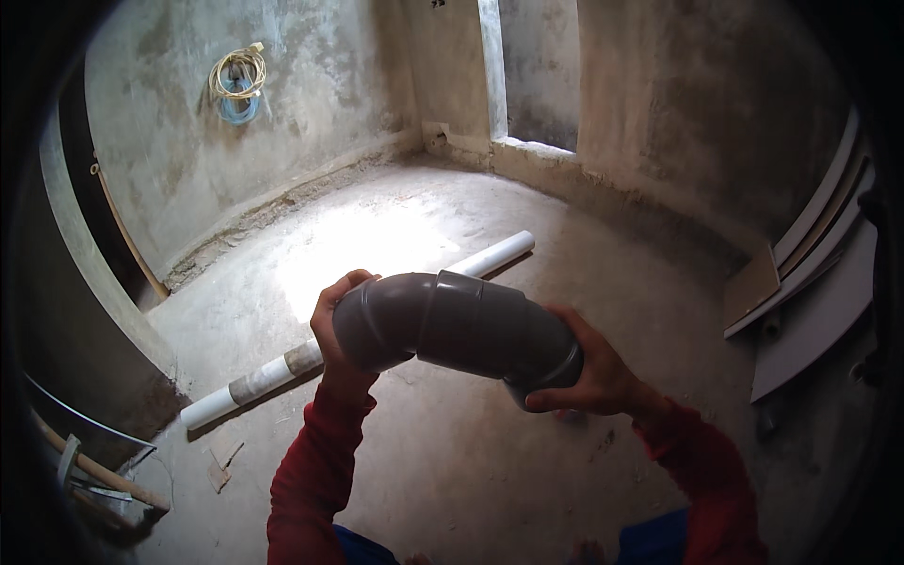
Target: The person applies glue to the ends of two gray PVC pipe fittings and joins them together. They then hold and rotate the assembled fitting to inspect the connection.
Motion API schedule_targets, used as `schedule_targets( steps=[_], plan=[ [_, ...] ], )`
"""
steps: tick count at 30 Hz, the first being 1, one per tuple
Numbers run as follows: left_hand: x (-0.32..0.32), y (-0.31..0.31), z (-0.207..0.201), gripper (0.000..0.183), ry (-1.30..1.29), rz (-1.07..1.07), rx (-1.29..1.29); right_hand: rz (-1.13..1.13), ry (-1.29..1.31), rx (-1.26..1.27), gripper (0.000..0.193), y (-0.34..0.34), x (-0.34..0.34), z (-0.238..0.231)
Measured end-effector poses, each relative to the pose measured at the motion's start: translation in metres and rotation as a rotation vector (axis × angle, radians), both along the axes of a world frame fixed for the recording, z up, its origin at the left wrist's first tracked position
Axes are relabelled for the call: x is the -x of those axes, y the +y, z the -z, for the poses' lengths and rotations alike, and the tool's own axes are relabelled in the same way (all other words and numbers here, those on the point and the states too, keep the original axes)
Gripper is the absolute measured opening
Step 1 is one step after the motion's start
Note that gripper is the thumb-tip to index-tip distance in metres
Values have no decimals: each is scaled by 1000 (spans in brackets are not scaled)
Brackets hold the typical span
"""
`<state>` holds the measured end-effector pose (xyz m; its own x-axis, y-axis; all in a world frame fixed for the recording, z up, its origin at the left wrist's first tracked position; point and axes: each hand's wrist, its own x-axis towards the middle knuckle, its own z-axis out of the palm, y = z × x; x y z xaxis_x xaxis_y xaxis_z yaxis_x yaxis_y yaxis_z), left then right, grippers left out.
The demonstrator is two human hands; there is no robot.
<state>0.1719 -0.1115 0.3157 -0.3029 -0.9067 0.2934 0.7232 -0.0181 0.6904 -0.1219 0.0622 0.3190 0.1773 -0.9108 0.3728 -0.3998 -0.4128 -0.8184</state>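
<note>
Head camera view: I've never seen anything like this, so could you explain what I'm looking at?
No robot here: these are a person's own bare hands, in red sleeves. The one picture comes from a wide fisheye camera worn on the head, looking down, so straight edges bend. The left hand and right hand hold a curved grey pipe piece near its two ends. On the floor lies a white pipe, partly hidden behind it. Beyond, a cream and blue coil hangs on the wall; boards stand at the right.

Building site — bare cement walls (320, 85)
</note>
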Motion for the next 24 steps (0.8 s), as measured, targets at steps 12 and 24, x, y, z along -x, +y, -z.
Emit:
schedule_targets(
  steps=[12,24],
  plan=[
    [4,6,-4,62,-160,108,55,156,201,336,104,-7,8,6],
    [13,-36,45,62,-289,177,98,280,423,591,100,-22,26,-6]
  ],
)
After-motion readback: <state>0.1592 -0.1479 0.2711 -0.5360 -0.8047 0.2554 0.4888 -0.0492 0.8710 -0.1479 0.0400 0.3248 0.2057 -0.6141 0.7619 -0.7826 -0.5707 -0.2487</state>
